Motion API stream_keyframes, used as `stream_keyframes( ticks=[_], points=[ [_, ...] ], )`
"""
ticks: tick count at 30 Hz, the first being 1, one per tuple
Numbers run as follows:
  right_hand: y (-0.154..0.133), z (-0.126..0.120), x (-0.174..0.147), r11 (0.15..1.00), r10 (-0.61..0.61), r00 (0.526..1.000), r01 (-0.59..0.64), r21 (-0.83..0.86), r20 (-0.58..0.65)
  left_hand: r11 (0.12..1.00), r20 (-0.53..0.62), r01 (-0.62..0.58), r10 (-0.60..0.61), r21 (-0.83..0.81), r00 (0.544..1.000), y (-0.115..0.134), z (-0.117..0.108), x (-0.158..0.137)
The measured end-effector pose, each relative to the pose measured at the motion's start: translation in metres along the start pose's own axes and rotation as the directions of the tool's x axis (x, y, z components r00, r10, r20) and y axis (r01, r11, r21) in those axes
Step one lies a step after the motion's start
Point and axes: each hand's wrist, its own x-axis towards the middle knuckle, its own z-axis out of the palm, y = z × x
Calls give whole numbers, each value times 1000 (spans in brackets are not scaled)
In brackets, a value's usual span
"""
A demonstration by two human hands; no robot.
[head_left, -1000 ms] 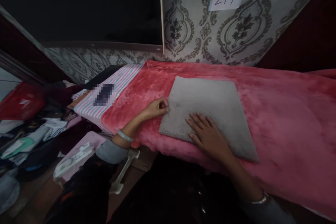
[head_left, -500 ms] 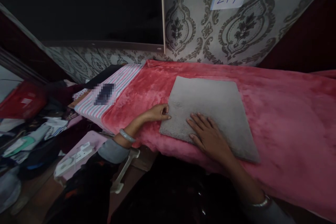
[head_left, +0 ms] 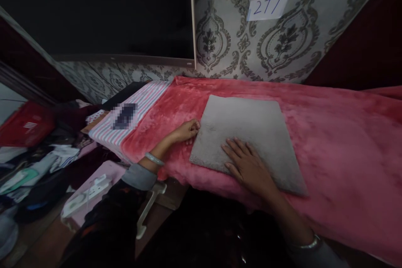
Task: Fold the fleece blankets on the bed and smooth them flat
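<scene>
A grey, soft-looking square of fabric (head_left: 248, 113), perhaps a small mat or cushion cover, lies flat on the pink-red plush blanket (head_left: 339, 155). My right hand (head_left: 249, 167) rests palm down on its near part, fingers spread. Beside the left edge of the grey square is my left hand (head_left: 188, 130), with its fingers curled together. Whether anything is pinched in them is hidden.
Striped cloth (head_left: 146, 98) with a blurred-out dark patch covers the left end. A pink stool (head_left: 109, 171) bearing a white power strip (head_left: 89, 194) stands lower left, near piled clothes and a red bag (head_left: 28, 123). A large dark screen (head_left: 103, 12) hangs behind.
My left hand has shifted slightly up and left along the square's edge, its fingers curling closer together. My right hand stays flat on the fabric. The view has tilted a little.
</scene>
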Motion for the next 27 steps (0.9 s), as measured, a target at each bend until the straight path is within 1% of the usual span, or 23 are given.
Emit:
stream_keyframes(
  ticks=[4, 6, 10, 14, 19, 22, 27],
  points=[
    [-1, -2, 0, 1000, 0, 1000, 0, 8, 13, 1000, -21, 12, -12, 17, 1000, 2, 3, 2],
    [-1, -2, 0, 1000, -1, 1000, 0, 13, 18, 998, -57, 58, -57, 18, 997, 4, 5, 5],
    [-1, -4, 0, 1000, 4, 1000, -4, 23, 21, 988, -114, 148, -152, -41, 982, 6, 4, 11],
    [-1, -4, 1, 999, 5, 1000, -6, 45, 24, 989, -166, 125, -137, -84, 977, 6, 1, 12],
    [0, -3, 1, 999, 1, 1000, -3, 47, 26, 982, -121, 186, -183, 14, 976, 6, 0, 19],
    [0, -3, 1, 999, 4, 1000, -5, 48, 24, 982, -113, 186, -184, 8, 976, 6, -2, 23],
    [-1, -3, 1, 999, 0, 1000, -1, 48, 18, 986, -105, 167, -166, -1, 980, 6, -3, 20]
  ],
)
